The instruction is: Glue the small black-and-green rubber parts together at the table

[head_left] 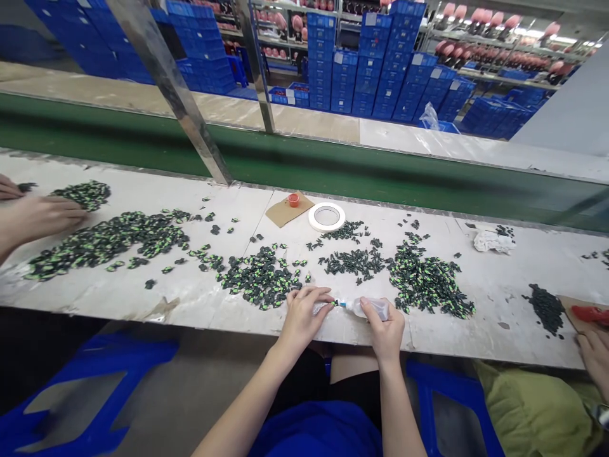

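Far left, a co-worker's hands point(45, 212) at a heap of small black-and-green parts point(90, 193), cut off at the edge of view; can't tell their grip. Next, a bigger spread of black-and-green pieces point(128, 238) along the white worktop point(228, 317), then a denser black-and-green pile point(259, 276). Behind that, a flat brown cardboard piece point(278, 214) with a small round red cup point(294, 200) on it; cup contents hard to make out. Wearer's left hand point(302, 311): fingertips pinched on one tiny black-and-green part point(335, 303), held near the bench's front edge, mostly covered by the fingers. Flat white ring-shaped roll point(327, 208) lies further back, small plain dark pieces point(354, 261) just beside it. Tall blue plastic crate stacks point(349, 82) at the back carry white labels point(371, 19), print too small to read from here. Right hand point(387, 327) is closed round a translucent squeeze bottle with a blue tip point(375, 308), tip right at the part; contact unclear. Right of it, another black-and-green pile point(428, 285), crumpled white paper point(493, 242), black bits heap point(546, 309), then a red object point(590, 313), cut off, unidentifiable.
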A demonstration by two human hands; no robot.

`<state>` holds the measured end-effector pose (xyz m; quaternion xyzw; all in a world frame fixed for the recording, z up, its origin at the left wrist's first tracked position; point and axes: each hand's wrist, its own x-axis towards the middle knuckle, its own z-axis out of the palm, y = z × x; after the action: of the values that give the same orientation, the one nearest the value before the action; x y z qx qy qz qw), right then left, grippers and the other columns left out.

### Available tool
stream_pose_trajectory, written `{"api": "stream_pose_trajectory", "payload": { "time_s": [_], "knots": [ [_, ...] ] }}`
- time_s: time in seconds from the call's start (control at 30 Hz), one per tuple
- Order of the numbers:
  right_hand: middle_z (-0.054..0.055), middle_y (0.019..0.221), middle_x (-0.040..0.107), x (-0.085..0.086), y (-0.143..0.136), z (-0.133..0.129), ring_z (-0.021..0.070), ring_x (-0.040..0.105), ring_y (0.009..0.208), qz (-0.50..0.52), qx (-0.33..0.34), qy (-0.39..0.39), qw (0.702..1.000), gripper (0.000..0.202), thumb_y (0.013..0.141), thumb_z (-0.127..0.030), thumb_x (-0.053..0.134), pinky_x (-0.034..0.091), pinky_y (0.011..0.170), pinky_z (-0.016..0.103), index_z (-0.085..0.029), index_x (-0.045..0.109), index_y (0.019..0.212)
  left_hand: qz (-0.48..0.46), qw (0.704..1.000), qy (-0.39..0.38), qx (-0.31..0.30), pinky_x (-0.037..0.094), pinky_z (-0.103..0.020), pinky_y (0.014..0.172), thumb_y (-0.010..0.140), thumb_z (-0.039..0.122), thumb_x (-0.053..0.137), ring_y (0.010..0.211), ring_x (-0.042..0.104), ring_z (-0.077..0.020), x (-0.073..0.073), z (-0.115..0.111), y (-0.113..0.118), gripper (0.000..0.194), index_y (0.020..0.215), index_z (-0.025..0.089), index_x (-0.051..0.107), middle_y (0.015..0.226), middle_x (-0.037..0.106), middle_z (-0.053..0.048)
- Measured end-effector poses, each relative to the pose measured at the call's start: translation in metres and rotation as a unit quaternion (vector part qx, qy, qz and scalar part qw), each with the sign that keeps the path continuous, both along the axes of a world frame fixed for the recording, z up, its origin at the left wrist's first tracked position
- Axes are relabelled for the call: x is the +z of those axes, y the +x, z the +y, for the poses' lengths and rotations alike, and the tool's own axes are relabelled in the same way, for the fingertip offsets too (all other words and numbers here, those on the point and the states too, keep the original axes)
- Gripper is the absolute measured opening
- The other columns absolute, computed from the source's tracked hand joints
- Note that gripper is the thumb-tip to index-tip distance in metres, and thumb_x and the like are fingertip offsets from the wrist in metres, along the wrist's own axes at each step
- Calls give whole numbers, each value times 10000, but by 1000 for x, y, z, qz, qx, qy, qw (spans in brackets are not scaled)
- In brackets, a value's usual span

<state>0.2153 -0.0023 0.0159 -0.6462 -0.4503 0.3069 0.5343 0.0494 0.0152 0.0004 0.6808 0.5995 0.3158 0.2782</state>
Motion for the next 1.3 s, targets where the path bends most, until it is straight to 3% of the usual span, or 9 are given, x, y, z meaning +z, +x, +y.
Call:
{"api": "stream_pose_trajectory", "payload": {
  "time_s": [0.3,0.53,0.63,0.73,0.83,0.93,1.1,1.23,1.3],
  "knots": [
    [-47,468,440,-8,3,0,106,403,472,-3,-3,-13,1000,392,690,-474,680,339,458,229,-187,479,514,-2,1000,-13,4,362,-437,917,777,199,690,1040,617,-256,1,0,1,179,950,239,664,885,782,-14],
    [-30,516,528,-2,1,-6,116,478,477,66,-44,38,996,297,706,-428,660,404,481,236,-180,542,592,40,998,56,0,412,-477,877,761,260,682,960,643,-298,-14,-2,-5,176,937,270,680,832,780,-32],
    [6,626,635,-3,-2,-11,150,583,552,97,-46,59,992,255,665,-403,689,469,526,252,-185,579,738,86,991,101,-23,436,-500,849,782,329,647,959,645,-323,-19,-5,-11,159,927,282,692,835,770,-49],
    [41,782,705,-7,-7,-12,197,679,725,97,-30,74,992,351,582,-362,763,539,660,284,-202,565,824,135,982,131,2,447,-521,833,842,353,539,982,638,-341,-18,-8,-16,187,900,281,702,881,749,-74],
    [60,923,728,-11,-15,-10,222,699,864,92,-4,50,995,473,570,-387,801,559,761,317,-207,596,956,150,979,136,-27,484,-495,785,834,395,518,975,630,-347,-17,-11,-21,212,901,311,701,918,739,-46],
    [67,931,730,-16,-24,-5,234,697,843,31,6,19,999,458,606,-421,804,567,760,356,-208,647,979,144,978,142,-58,489,-477,773,825,392,513,938,623,-347,-20,-11,-24,226,891,290,704,915,735,-51],
    [70,918,706,-22,-31,4,241,662,877,-86,32,39,995,418,621,-421,825,542,778,358,-214,692,958,145,976,153,-58,470,-476,778,828,379,486,919,613,-341,-24,-11,-23,234,868,305,704,898,736,-41],
    [84,1036,684,-14,-6,-7,236,635,897,-92,43,69,992,561,642,-463,806,534,743,344,-228,652,1127,79,986,138,-53,481,-454,815,839,404,479,932,610,-313,-19,-17,-23,248,859,284,695,892,729,-62],
    [94,1064,673,-9,17,-12,230,614,896,-117,-13,85,989,402,786,-440,695,516,783,368,-231,661,1127,16,992,117,-38,501,-430,818,847,439,479,943,622,-297,-15,-20,-23,271,863,266,687,900,721,-71]
  ]
}}
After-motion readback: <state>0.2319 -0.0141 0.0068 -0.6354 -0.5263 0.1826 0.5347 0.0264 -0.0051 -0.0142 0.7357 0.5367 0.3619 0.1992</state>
